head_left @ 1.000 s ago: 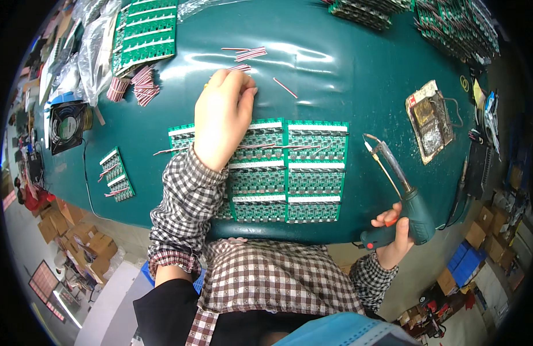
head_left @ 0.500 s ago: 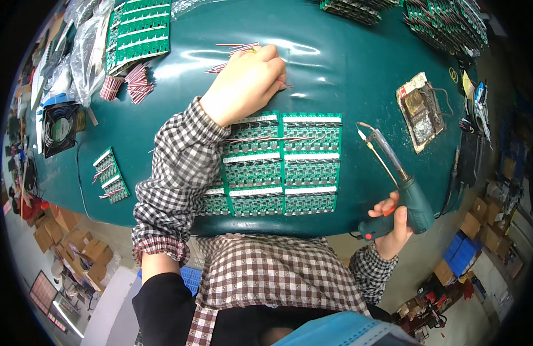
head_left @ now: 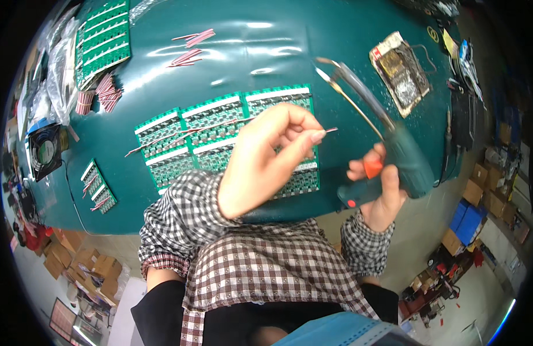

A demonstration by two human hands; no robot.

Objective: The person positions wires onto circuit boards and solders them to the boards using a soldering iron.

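The grip of the left hand (head_left: 272, 158) is narrowed, thumb against index finger, and a short wire (head_left: 332, 130) is held in it, its end left jutting out to the right. By the right hand (head_left: 387, 193) a soldering gun (head_left: 405, 164) is grasped by its handle, the fingers curled near a red trigger (head_left: 372, 166).

The work is carried on a glossy green tabletop (head_left: 232, 63), by which light is reflected in white streaks. At its far left, a stack of green panels (head_left: 105, 40) is set beside plastic bags (head_left: 62, 86); loose striped wires (head_left: 109, 93) are heaped just nearer. More wires (head_left: 200, 38) are laid at the far middle. A small fan (head_left: 45, 151) is placed at the left edge, and a stained tray (head_left: 400, 75) is seen at the far right. Beyond the tabletop, cardboard boxes (head_left: 96, 266) are piled on the left, and blue bins (head_left: 465, 222) are seen on the right.

The short wire is seen as a thin, reddish tip, mostly hidden by the fingers; it is held near the right edge of the circuit boards (head_left: 169, 167). These are laid side by side, green, crossed by white strips, and partly covered by the left hand. The soldering gun is dark green, slightly blurred, its slim metal tip pointed far and left.
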